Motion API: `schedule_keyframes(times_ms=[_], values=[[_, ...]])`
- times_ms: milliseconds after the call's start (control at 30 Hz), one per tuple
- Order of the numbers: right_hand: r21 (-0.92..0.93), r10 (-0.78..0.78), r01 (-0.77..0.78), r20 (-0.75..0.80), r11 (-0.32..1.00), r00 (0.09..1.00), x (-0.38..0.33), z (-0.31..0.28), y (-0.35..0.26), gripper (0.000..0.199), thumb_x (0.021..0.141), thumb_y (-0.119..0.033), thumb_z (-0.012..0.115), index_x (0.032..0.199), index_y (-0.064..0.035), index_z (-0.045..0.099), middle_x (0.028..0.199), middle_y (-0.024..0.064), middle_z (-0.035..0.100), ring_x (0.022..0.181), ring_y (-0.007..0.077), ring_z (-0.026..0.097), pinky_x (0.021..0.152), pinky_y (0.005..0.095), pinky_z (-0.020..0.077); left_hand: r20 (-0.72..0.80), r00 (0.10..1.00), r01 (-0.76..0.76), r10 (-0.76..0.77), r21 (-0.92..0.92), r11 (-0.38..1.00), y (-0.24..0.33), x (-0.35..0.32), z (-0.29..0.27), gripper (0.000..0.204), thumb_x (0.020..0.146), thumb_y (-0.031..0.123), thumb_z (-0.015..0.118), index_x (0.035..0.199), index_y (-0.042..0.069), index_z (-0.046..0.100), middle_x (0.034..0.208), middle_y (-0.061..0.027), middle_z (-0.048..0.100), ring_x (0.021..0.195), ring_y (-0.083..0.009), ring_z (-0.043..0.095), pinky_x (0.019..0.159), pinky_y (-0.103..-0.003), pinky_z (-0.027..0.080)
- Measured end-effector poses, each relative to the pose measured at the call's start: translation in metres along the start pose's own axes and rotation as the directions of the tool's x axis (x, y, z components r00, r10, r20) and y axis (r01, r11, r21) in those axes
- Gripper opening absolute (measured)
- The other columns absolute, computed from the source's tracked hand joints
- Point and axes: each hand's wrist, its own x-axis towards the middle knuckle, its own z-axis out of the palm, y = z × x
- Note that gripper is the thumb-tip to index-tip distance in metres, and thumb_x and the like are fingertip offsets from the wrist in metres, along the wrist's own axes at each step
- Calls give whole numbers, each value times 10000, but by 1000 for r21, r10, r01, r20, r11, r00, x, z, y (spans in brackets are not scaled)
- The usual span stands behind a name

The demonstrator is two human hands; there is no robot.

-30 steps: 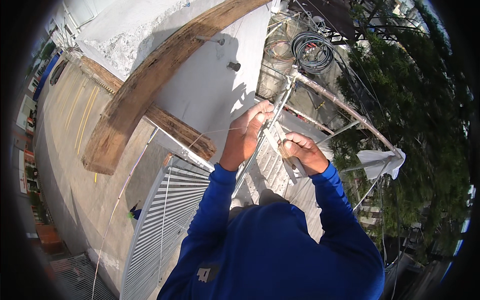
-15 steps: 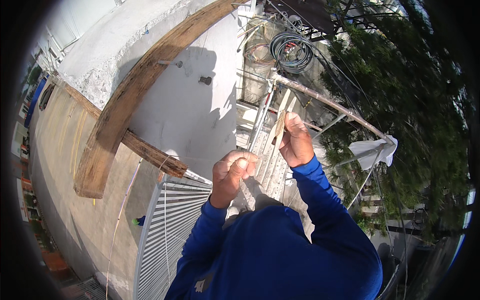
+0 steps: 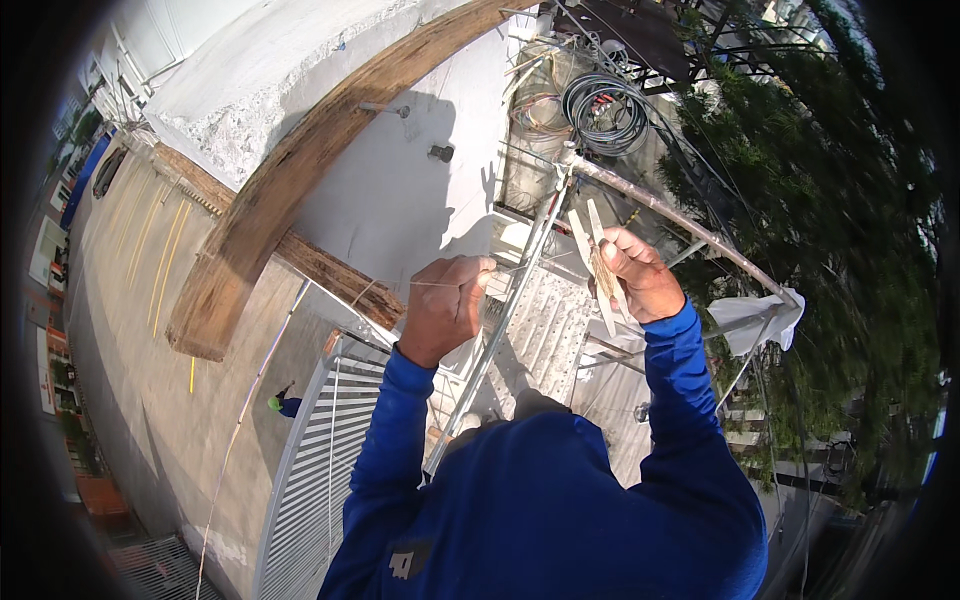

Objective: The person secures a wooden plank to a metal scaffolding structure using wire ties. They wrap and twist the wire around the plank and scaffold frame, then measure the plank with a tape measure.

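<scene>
My left hand (image 3: 445, 305) is closed in a fist on a thin pale string (image 3: 440, 284) that runs right toward my other hand. My right hand (image 3: 640, 280) grips a small winder made of pale flat sticks (image 3: 582, 238) with string wrapped round its middle. Both hands are raised in front of a metal ladder rail (image 3: 505, 320), which slants between them. My blue sleeves and torso fill the lower part of the view.
Far below lie a street, a white corrugated gate (image 3: 320, 470) and a person in blue (image 3: 285, 405). A wooden beam (image 3: 270, 210) crosses a white wall (image 3: 400, 190). A black cable coil (image 3: 605, 110), a slanted pipe (image 3: 680, 220), a white cloth (image 3: 760, 315) and trees (image 3: 830, 200) stand to the right.
My hands were close together at the ladder rail. They have drawn apart: the right hand rose with the winder and the left pulled the string out to the left.
</scene>
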Motion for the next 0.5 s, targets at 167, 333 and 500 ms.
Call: schedule_keyframes(times_ms=[167, 333, 500], values=[[-18, 17, -18, -67, 1000, 998, -2, -6, -8, 230, 981, -247, 547, 1078, -48, 608, 770, 24, 630, 523, 63, 534, 418, 210, 362, 113, 993, -11, 28, -145, 989, 25, -12, -3, 195, 771, -26, 663, 957, 31, 661, 839, -129, 694, 741, -309, 645, 669, -389, 509], [31, 87, -85, -88, 996, 992, -3, 2, -19, 212, 970, -232, 558, 1013, -35, 625, 758, 18, 637, 514, 57, 527, 408, 211, 367, 317, 948, -20, -33, 163, 987, 36, 10, -27, 235, 799, -7, 625, 1028, 26, 663, 952, -145, 697, 858, -319, 655, 775, -405, 516], [-60, 46, -44, 32, 997, 998, -3, 17, -16, 212, 974, -219, 555, 1042, -35, 636, 796, 0, 637, 554, 26, 520, 441, 188, 383, 199, 961, 122, -191, 315, 941, 38, 28, -22, 252, 853, 24, 567, 1088, -30, 639, 1086, -190, 661, 992, -336, 635, 874, -410, 502]])
